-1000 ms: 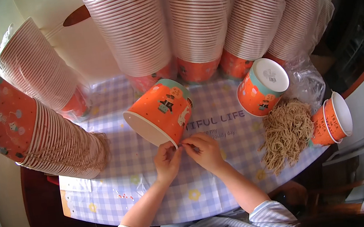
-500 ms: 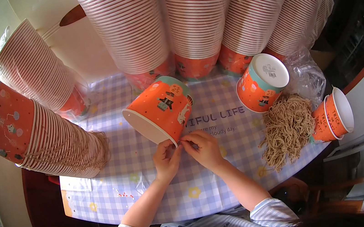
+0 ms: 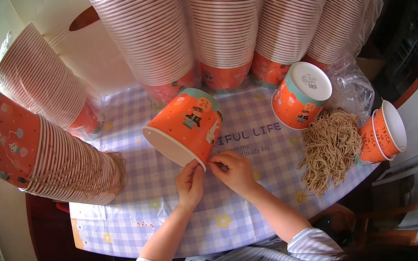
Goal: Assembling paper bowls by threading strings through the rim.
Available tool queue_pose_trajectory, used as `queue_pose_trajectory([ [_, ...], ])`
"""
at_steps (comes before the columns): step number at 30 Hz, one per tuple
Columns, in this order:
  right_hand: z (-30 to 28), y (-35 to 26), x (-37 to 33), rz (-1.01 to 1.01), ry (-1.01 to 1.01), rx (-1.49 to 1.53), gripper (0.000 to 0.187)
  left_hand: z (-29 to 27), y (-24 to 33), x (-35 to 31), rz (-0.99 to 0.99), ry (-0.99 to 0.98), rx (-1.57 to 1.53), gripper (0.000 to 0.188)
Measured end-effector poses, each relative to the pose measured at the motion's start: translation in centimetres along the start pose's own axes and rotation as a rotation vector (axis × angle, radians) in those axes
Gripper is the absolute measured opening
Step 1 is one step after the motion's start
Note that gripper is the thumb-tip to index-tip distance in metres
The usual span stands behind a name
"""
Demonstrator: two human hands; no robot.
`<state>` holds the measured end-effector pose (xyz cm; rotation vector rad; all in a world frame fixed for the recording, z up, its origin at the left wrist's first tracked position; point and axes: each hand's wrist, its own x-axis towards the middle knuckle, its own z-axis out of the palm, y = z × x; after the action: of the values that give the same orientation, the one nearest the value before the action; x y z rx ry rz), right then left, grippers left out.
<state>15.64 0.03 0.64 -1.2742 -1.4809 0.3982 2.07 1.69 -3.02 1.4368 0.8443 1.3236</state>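
Observation:
An orange paper bucket (image 3: 185,124) with a green base band and cartoon figures lies tilted on its side in front of me, its white-rimmed mouth facing down and toward me. My left hand (image 3: 190,186) is closed at the near edge of the rim, fingertips pinching it. Just outside the same spot, my right hand (image 3: 234,172) has its fingers pinched together against the bucket wall; anything between them is too small to make out. To the right lies a heap of thin tan strings (image 3: 329,150).
An upturned bucket (image 3: 299,96) and small nested buckets (image 3: 378,135) are at the right. Tall plastic-wrapped stacks (image 3: 154,37) line the back. At the left leans another stack (image 3: 65,162) with tan strings draped over it. A checked cloth (image 3: 191,238) covers the table.
The bucket has shifted very slightly. My left hand has moved a little left along the rim, and its fingertips have drawn slightly away from my right hand's.

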Motion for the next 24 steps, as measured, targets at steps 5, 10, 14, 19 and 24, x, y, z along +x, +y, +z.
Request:
queue_pose_trajectory([
  [5, 0.17, 0.15, -0.04, 0.002, 0.014, 0.01, 0.009, 0.05, 0.56, 0.38, 0.001, -0.001, 0.12, 0.017],
  [10, 0.0, 0.06, -0.04, 0.005, 0.0, 0.003, 0.01, -0.44, 0.37, 0.81, 0.031, -0.049, 0.225, 0.018],
  [14, -0.08, 0.27, -0.07, -0.014, -0.02, -0.025, 0.01, -0.57, 0.42, 0.86, 0.024, -0.044, 0.239, 0.017],
  [19, -0.11, 0.34, -0.07, -0.022, -0.042, -0.035, 0.009, -0.71, 1.06, 1.01, 0.028, -0.067, 0.407, 0.013],
  [24, -0.07, 0.47, -0.1, -0.012, -0.04, -0.045, 0.009, -0.34, 1.19, 0.95, 0.108, -0.041, 0.465, 0.011],
])
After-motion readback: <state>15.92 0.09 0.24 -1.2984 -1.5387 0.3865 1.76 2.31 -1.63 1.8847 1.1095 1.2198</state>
